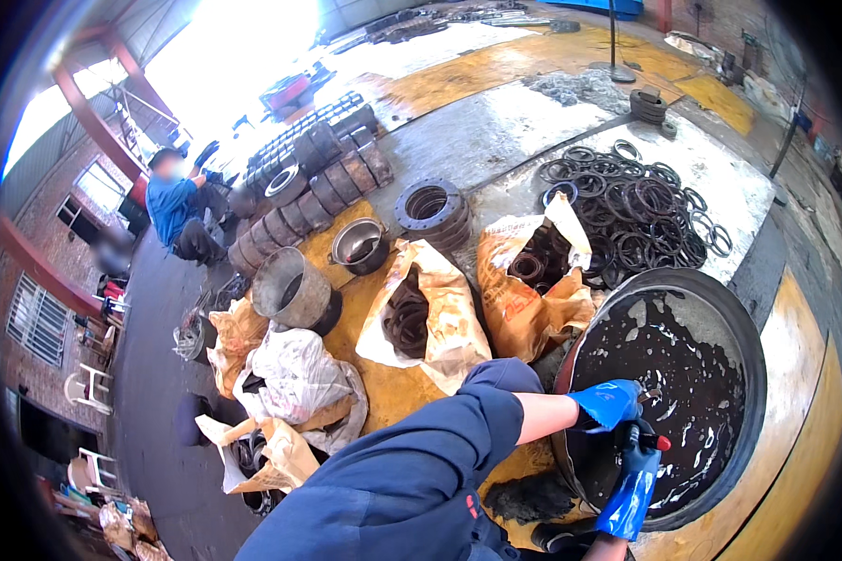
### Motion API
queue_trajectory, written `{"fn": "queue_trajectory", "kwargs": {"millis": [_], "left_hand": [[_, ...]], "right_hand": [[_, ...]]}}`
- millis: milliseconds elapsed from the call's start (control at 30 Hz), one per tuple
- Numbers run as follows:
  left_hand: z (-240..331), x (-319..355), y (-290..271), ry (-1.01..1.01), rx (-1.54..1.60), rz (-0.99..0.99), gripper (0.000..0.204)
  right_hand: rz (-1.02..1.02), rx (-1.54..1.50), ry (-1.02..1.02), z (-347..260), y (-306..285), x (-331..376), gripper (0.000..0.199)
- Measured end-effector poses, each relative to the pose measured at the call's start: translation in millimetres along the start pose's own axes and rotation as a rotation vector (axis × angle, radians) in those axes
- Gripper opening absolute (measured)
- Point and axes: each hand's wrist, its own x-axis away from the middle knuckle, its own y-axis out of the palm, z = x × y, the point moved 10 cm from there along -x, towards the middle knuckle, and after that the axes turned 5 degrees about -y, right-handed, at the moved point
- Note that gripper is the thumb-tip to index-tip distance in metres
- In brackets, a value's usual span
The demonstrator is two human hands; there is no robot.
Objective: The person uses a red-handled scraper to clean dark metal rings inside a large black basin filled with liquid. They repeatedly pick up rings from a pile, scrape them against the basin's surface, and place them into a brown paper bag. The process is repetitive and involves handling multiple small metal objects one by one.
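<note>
Small metallic piece [649, 395] and red-tipped tool [663, 443], held over a round tub [754, 374] of dark liquid [697, 374]

Small metallic piece, partly hidden, closed in the blue-gloved left hand [608, 404]; red-tipped tool gripped in the blue-gloved right hand [637, 463], placed nearer; hands set close together, whether touching cannot be told; both held above the tub's left part; opened paper sack [533, 323] stood just beyond the rim at far left, loose black rings [641, 201] heaped farther off; risk, as judged: either item could be dropped and hidden in the liquid, if grip were loosened by slickness; the left hand could be struck, if the tool were to slip
</note>
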Motion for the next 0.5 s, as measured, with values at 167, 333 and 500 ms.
{"fn": "queue_trajectory", "kwargs": {"millis": [167, 333, 500], "left_hand": [[-6.0, -8.2, 11.6, 0.262, -0.068, 0.17, 0.027], [-13.2, -28.9, 7.1, 0.204, -0.052, 0.182, 0.024], [16.3, -15.7, -1.2, 0.201, -0.253, 0.13, 0.031]], "right_hand": [[0.029, 0.043, -0.095, 12.6, -15.0, -4.6, 0.029], [0.262, 0.045, -0.119, -20.3, -68.6, -8.4, 0.031], [0.335, 0.013, -0.159, -26.4, -82.1, -10.6, 0.033]]}}
